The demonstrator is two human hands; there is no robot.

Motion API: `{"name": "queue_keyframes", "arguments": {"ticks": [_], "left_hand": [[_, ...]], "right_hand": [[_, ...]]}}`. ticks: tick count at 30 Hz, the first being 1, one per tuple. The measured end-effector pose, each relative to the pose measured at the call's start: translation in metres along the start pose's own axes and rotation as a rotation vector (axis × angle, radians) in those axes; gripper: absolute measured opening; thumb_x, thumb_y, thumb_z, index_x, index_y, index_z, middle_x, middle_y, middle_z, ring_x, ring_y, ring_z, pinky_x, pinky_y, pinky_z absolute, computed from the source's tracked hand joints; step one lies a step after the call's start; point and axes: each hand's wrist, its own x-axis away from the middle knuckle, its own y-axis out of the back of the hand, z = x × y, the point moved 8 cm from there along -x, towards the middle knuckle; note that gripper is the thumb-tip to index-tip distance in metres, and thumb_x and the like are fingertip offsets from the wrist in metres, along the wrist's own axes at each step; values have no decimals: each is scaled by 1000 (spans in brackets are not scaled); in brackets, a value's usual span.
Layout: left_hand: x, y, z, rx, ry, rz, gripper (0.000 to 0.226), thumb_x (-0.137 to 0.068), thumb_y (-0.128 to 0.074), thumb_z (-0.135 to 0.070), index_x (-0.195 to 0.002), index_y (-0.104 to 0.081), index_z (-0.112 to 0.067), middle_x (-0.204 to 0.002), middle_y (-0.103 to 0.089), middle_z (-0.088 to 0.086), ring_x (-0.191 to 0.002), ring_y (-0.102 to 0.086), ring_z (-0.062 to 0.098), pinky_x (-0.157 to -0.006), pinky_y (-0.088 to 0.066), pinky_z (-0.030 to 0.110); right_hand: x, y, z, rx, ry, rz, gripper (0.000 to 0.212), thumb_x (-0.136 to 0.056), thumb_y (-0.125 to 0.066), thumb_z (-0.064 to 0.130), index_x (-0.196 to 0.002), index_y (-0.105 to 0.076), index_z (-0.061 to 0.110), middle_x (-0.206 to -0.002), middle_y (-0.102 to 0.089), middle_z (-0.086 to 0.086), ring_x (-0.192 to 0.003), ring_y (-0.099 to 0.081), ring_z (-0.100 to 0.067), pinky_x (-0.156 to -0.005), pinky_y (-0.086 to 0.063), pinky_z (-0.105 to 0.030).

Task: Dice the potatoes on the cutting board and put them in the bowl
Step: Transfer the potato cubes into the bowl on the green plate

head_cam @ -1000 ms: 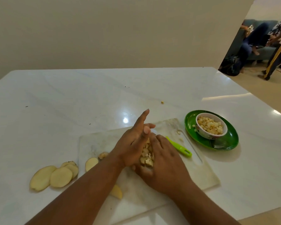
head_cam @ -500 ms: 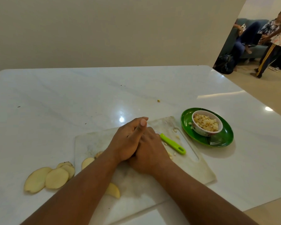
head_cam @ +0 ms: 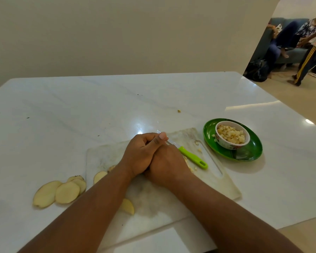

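nearest the camera: two bare forearms come in from the bottom edge and meet over the white cutting board (head_cam: 224, 187). one potato wedge (head_cam: 128, 206) lies on the board's near part, partly under the left forearm. left hand (head_cam: 139, 156) and right hand (head_cam: 167, 165) are pressed together side by side at mid-board, fingers curled inward as if cupped. what they enclose is hidden; cannot tell whether either hand has hold of any potato.

left of the board, on the white table (head_cam: 80, 110): a group of overlapping potato slices (head_cam: 62, 191). another slice (head_cam: 99, 177) sits on the board's left edge, just beside the left wrist.

just right of the hands: green-handled knife (head_cam: 192, 157) lying flat on the board, not held, blade end running under the fingertips. a few loose potato bits (head_cam: 194, 168) lie near the handle.

further right, off the board: bowl (head_cam: 232, 135) holding diced potato, standing on a green plate (head_cam: 248, 154).

beyond: one stray potato bit (head_cam: 179, 111) on the table, well apart from the board. far right background: people near a sofa.
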Motion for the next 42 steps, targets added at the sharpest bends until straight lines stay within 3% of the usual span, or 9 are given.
{"name": "queue_keyframes", "arguments": {"ticks": [2, 5, 9, 18, 24, 29, 33, 37, 42], "left_hand": [[1, 0, -1, 6, 13, 2, 57, -90, -50, -74, -103, -81, -28, -98, -78, -14, -95, -72, 2, -86, -53, 26], [3, 2, -7, -7, -60, -37, 63, -91, -46, -78, -110, -79, -27, -99, -77, -14, -96, -71, 2, -79, -50, 18], [4, 12, -22, 15, -166, -175, 60, -87, -49, -72, -112, -78, -26, -106, -77, -13, -104, -70, 2, -82, -51, 13], [-21, -22, -68, 129, -44, -136, 56, -89, -41, -79, -108, -72, -36, -108, -76, -9, -106, -69, 5, -100, -51, 31], [-61, -108, -91, 234, 12, -120, 53, -100, -37, -66, -113, -72, -28, -112, -73, -9, -107, -67, 7, -103, -50, 36], [-82, -164, -102, 144, -8, -90, 40, -107, -31, -57, -85, -56, -35, -86, -59, -16, -81, -56, 0, -76, -43, 19], [-91, -184, -89, 171, 65, -84, 47, -106, -35, -58, -86, -65, -27, -99, -74, 6, -95, -69, 17, -81, -51, 26], [-89, -189, -85, 200, 42, -128, 52, -106, -34, -58, -87, -69, -26, -94, -75, 6, -92, -70, 17, -85, -56, 33], [-85, -193, -92, 219, -4, -94, 53, -94, -26, -71, -79, -59, -33, -86, -68, -3, -85, -65, 8, -81, -52, 23]], "right_hand": [[-7, 16, -1, 23, 24, -97, 18, -76, -78, 23, -91, -75, 13, -85, -73, -4, -76, -69, -19, -67, -37, -18], [-16, 9, -13, -134, 73, 15, 13, -74, -68, 19, -85, -74, 17, -76, -71, -1, -69, -66, -21, -57, -39, -25], [-15, 17, -45, -575, -206, 98, 11, -78, -72, 23, -70, -67, 29, -53, -59, 12, -54, -56, -3, -52, -42, -21], [-10, 66, -115, -1209, -500, -106, 12, -85, -75, 11, -76, -67, 12, -56, -52, -2, -47, -44, -13, -44, -32, -22], [14, 119, -219, -900, -650, -416, 7, -76, -75, 20, -72, -71, 17, -60, -63, -2, -54, -56, -16, -54, -48, -31], [24, 126, -250, -471, -613, -395, 10, -74, -72, 37, -74, -70, 27, -69, -67, 10, -68, -64, -9, -64, -53, -27], [25, 114, -246, -384, -548, -353, 13, -85, -69, 32, -74, -61, 32, -65, -61, 15, -62, -59, -4, -56, -41, -18], [25, 107, -245, -400, -501, -377, 14, -86, -68, 24, -74, -61, 25, -63, -60, 14, -60, -57, -3, -55, -38, -14], [29, 111, -253, -434, -523, -456, 27, -91, -60, 30, -69, -55, 16, -58, -52, 7, -53, -45, -8, -52, -33, -15]]}}
